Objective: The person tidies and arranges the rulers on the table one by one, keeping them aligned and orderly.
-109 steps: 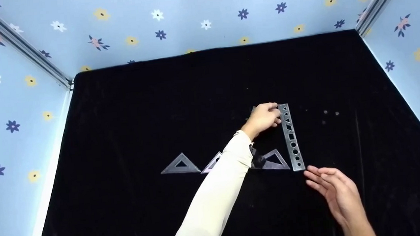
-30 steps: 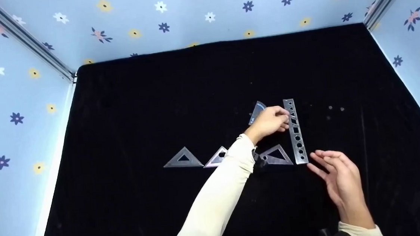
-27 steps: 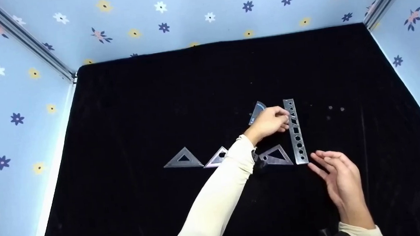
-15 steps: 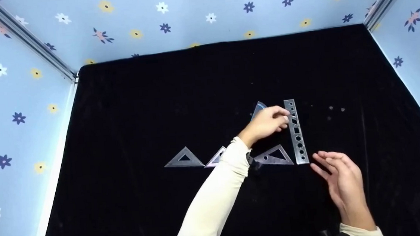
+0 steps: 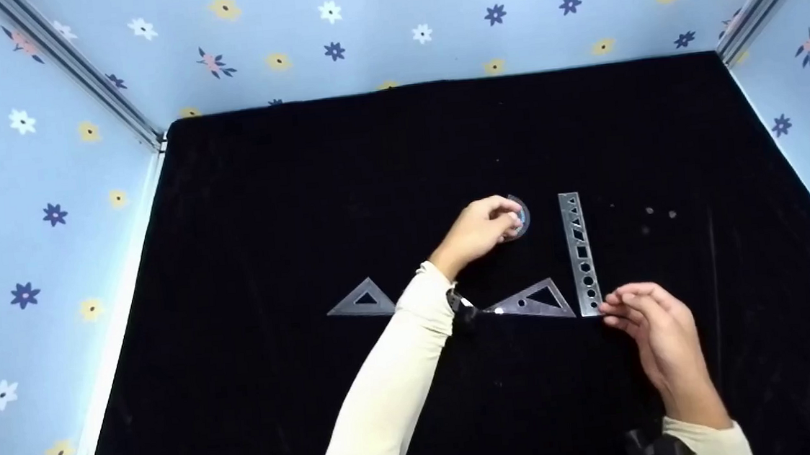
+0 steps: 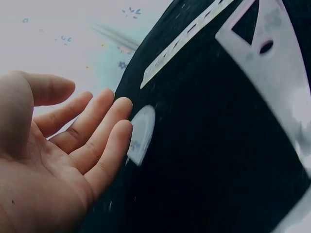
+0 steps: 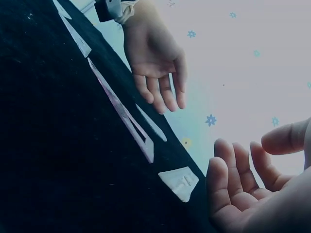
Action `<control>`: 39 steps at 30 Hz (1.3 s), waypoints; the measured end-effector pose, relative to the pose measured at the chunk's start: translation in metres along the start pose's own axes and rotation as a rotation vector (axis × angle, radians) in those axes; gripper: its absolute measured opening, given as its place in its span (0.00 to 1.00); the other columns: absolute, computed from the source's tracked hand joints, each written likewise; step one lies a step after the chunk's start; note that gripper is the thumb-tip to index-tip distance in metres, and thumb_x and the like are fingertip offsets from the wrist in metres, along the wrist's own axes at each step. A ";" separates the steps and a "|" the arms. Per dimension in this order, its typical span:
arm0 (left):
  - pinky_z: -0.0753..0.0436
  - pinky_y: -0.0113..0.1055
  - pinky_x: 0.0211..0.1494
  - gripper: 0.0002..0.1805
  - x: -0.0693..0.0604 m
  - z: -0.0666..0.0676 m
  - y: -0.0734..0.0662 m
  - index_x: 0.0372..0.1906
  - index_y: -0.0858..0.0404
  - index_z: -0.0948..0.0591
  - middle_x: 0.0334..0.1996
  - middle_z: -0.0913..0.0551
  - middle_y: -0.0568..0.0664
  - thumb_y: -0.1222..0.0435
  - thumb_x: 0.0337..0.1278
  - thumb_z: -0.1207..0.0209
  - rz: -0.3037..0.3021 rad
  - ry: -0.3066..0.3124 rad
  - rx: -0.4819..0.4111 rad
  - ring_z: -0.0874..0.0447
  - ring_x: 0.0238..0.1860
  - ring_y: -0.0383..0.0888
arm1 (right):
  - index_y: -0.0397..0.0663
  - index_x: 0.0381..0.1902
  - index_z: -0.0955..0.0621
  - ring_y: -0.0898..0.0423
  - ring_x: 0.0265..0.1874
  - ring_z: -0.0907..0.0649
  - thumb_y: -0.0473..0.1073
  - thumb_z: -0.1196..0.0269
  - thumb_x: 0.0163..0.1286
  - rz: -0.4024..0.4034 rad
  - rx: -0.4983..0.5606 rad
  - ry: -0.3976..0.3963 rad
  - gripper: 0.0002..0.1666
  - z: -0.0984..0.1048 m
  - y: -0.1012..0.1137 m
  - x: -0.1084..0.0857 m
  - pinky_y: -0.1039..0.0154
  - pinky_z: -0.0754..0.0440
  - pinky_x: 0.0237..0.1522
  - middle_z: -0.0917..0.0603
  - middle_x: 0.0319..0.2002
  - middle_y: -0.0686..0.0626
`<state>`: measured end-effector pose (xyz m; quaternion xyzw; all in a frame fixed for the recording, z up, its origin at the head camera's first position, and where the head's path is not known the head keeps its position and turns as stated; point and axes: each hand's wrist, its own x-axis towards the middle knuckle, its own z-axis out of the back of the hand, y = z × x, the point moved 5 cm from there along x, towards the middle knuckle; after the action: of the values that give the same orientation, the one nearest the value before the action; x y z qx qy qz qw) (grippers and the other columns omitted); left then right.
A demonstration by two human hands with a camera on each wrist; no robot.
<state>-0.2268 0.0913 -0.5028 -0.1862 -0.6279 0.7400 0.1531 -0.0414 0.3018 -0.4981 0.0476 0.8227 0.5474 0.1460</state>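
Observation:
My left hand (image 5: 477, 229) hovers over a small clear protractor (image 5: 524, 217), covering its left part in the head view. In the left wrist view the loosely bent fingers (image 6: 109, 150) hold nothing, and the protractor lies flat beyond their tips. A clear stencil ruler (image 5: 584, 267) with cut-out shapes stands lengthwise to the right. By its near end is my right hand (image 5: 663, 337), fingers relaxed; whether a fingertip touches the ruler I cannot tell. Left of the ruler lies a clear set square (image 5: 559, 302). Another set square (image 5: 361, 299) lies farther left.
Black cloth (image 5: 287, 193) covers the table. Flowered blue panels (image 5: 390, 33) enclose the back and sides. A middle set square (image 7: 73, 36) shows in the right wrist view; the left sleeve (image 5: 388, 381) hides it from the head camera. Small specks (image 5: 649, 211) dot the cloth at right.
My left hand has left the ruler's side and shifted left, over the protractor, baring its right edge. My right fingertips have come closer to the ruler's near end. The head view has shifted slightly.

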 end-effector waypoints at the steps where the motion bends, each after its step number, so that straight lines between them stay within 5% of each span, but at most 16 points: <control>1: 0.15 0.38 0.45 0.12 0.000 0.003 0.001 0.51 0.74 0.18 0.37 0.13 0.59 0.72 0.67 0.44 0.001 -0.010 0.001 0.13 0.38 0.50 | 0.36 0.36 0.19 0.49 0.33 0.12 0.27 0.48 0.74 -0.002 -0.016 0.007 0.10 -0.002 0.002 0.002 0.59 0.14 0.37 0.14 0.33 0.42; 11: 0.23 0.27 0.43 0.11 -0.006 0.025 0.009 0.48 0.68 0.15 0.32 0.13 0.50 0.69 0.63 0.39 -0.013 -0.111 0.218 0.17 0.35 0.40 | 0.30 0.39 0.20 0.50 0.30 0.12 0.28 0.44 0.73 -0.030 -0.216 0.082 0.06 -0.027 0.013 0.027 0.59 0.14 0.35 0.14 0.30 0.42; 18: 0.24 0.28 0.44 0.10 -0.009 0.031 0.014 0.47 0.62 0.14 0.32 0.14 0.45 0.67 0.63 0.39 0.016 -0.146 0.278 0.20 0.35 0.35 | 0.30 0.41 0.21 0.52 0.31 0.12 0.30 0.43 0.73 -0.055 -0.338 0.162 0.06 -0.044 0.007 0.052 0.60 0.14 0.36 0.14 0.32 0.43; 27: 0.24 0.29 0.51 0.11 -0.010 0.033 0.015 0.48 0.60 0.14 0.42 0.13 0.46 0.65 0.66 0.40 0.021 -0.130 0.374 0.19 0.44 0.39 | 0.25 0.45 0.23 0.54 0.33 0.12 0.31 0.45 0.73 -0.075 -0.449 0.198 0.11 -0.057 -0.002 0.082 0.61 0.14 0.37 0.15 0.35 0.44; 39: 0.23 0.29 0.46 0.12 -0.013 0.025 0.008 0.47 0.60 0.13 0.35 0.14 0.43 0.64 0.59 0.38 0.083 -0.104 0.556 0.19 0.37 0.39 | 0.24 0.50 0.24 0.54 0.37 0.12 0.35 0.46 0.74 -0.087 -0.548 0.205 0.15 -0.074 -0.005 0.117 0.60 0.14 0.40 0.16 0.44 0.37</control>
<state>-0.2273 0.0620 -0.5063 -0.1244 -0.3995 0.8981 0.1353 -0.1741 0.2617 -0.4977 -0.0847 0.6560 0.7442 0.0928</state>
